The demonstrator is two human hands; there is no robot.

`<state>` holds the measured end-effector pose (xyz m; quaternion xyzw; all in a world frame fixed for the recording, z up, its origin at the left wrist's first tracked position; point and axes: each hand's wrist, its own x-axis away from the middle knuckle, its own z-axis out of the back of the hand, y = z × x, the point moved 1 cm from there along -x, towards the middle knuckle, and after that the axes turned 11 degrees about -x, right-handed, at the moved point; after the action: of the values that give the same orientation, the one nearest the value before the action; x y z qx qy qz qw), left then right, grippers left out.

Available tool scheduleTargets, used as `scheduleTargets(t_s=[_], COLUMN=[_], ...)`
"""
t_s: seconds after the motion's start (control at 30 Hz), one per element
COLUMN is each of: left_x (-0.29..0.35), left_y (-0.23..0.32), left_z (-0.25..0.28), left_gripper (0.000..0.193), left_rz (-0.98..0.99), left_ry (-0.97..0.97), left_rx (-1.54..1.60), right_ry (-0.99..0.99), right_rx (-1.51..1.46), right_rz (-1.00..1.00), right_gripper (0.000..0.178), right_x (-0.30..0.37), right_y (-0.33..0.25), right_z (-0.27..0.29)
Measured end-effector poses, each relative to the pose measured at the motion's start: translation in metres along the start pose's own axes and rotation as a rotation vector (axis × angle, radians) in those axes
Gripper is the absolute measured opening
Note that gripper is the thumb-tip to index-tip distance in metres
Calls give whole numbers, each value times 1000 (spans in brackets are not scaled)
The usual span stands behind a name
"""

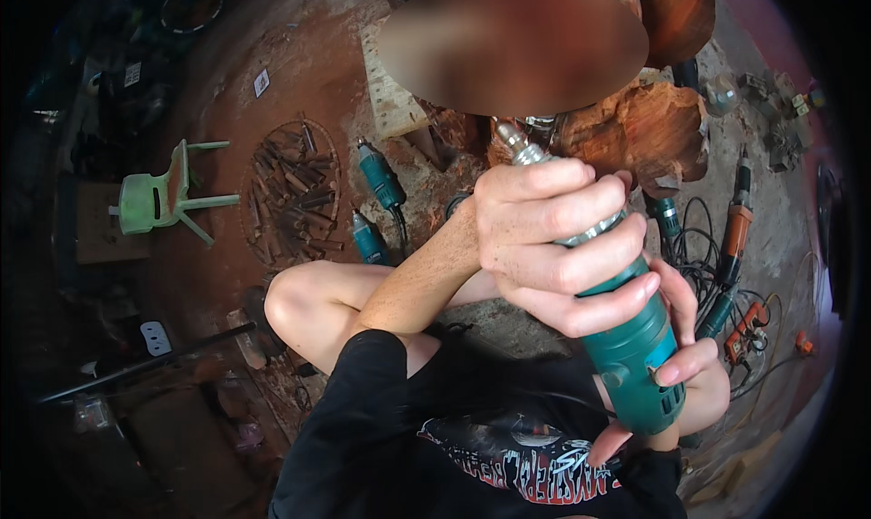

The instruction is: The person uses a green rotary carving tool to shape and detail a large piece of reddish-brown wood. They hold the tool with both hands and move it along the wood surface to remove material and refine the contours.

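Note:
A green die grinder (pixel 626 356) with a silver metal neck runs diagonally across my view, its tip up and to the left. My left hand (pixel 562 242) wraps around the neck and upper body of it. Lower down, my right hand (pixel 680 324) grips the green body from the right and behind, mostly hidden by the tool. The grinder's tip (pixel 510 133) points at a large reddish-brown piece of carved wood (pixel 626 138). A blurred oval covers much of the wood, so whether the tip touches it cannot be seen.
Left of my bent knee lie two more green grinders (pixel 381 176) and a round heap of wooden-handled tools (pixel 295 192). A pale green plastic chair (pixel 150 203) lies tipped over. On the right are tangled black cables (pixel 699 247) and an orange power tool (pixel 735 238).

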<state>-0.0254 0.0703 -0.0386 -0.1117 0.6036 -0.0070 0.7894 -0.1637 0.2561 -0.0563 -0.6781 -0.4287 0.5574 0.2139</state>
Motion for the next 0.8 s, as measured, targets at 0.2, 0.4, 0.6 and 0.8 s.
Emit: scheduleTargets(t_s=[0.2, 0.4, 0.6, 0.8], left_x=[2, 3, 7, 5], left_y=[-4, -4, -1, 5], left_z=[-8, 1, -9, -4], left_gripper=[54, 66, 64, 62], left_rz=[-12, 46, 127, 196], left_ry=[95, 4, 107, 46], left_rx=[-159, -192, -226, -215], right_ry=[-11, -11, -6, 43], right_rx=[-92, -58, -49, -42], right_rz=[120, 41, 19, 58], right_gripper=[50, 41, 36, 31], right_x=[-3, -25, -38, -44], right_y=[14, 5, 0, 8], right_z=[15, 17, 19, 14])
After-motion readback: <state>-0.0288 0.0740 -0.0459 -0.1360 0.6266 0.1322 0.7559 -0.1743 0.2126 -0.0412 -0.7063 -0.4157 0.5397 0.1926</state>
